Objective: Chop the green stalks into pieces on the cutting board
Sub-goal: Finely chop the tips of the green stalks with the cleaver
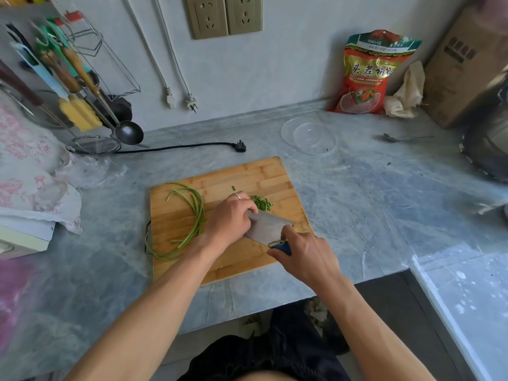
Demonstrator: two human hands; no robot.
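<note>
A bamboo cutting board [269, 177] lies on the grey counter. Long green stalks [196, 213] curl across its left half, and their ends hang over the near left edge. A small pile of chopped green pieces [262, 202] sits beyond my left hand. My left hand [231, 218] lies with curled fingers on the stalks, knuckles against the flat of a cleaver [268, 228]. My right hand [305, 254] grips the cleaver's dark handle. The stalks under my left hand are hidden.
A clear plastic bowl [309, 137] stands behind the board, with a spoon [404, 138] to its right. A red snack bag [365, 75] and a cardboard box [464, 67] lean at the back right. A black plug and cord [239, 146] lie behind the board. Utensils hang at the left.
</note>
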